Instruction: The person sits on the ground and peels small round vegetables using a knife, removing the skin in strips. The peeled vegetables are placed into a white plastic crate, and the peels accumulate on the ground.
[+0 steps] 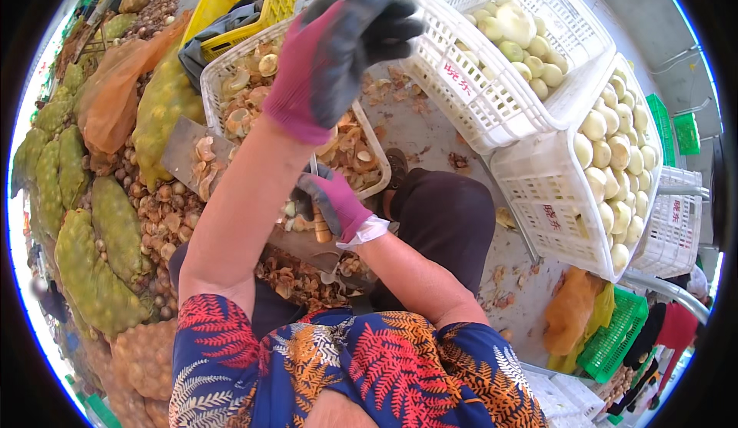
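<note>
My left hand (346, 53), in a purple knit glove with a dark coated palm, is raised over the near crate of onion skins. Its blurred fingers reach toward a white plastic crate (461, 76), with nothing visible in them. One peeled onion (513, 23) looks larger than the peeled onions around it in that crate; whether it touches them I cannot tell. Lower down, my right hand (337, 200), gloved alike, grips a knife by its wooden handle (322, 226). The narrow blade (313, 164) points away from me, partly hidden by my left forearm.
Onion skins fill a white crate (377, 183) before me. A flat board (179, 145) bears skins at its left. Mesh sacks of onions (92, 278) and loose onions (164, 197) lie left. At right, another white crate (530, 197) holds peeled onions. A yellow crate (282, 1) stands beyond.
</note>
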Available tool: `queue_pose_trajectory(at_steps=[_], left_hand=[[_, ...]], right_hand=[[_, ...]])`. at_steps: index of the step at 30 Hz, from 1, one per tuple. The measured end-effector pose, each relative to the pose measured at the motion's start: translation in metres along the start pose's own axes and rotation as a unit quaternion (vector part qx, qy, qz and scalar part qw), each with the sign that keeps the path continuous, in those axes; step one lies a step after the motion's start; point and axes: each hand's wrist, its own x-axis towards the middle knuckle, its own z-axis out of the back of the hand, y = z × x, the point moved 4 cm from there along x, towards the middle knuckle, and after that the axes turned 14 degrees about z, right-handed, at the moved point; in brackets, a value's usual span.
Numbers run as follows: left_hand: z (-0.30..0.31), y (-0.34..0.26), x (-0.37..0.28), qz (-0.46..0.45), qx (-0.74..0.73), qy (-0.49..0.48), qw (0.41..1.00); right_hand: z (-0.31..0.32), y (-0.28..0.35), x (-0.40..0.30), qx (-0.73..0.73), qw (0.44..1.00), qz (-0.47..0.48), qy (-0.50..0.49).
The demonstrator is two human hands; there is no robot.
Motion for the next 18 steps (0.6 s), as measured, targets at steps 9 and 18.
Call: queue_pose_trajectory(at_steps=[9,18], left_hand=[[0.266,-0.025,-0.275,-0.029,0.057,-0.474,0.878],[0.277,0.145,-0.624,0.091,-0.165,-0.808,0.558]], right_hand=[[-0.012,-0.026,-0.037,-0.178,0.978,-0.070,0.084],[-0.003,-0.054,0.014,-0.338,0.934,-0.025,0.116]])
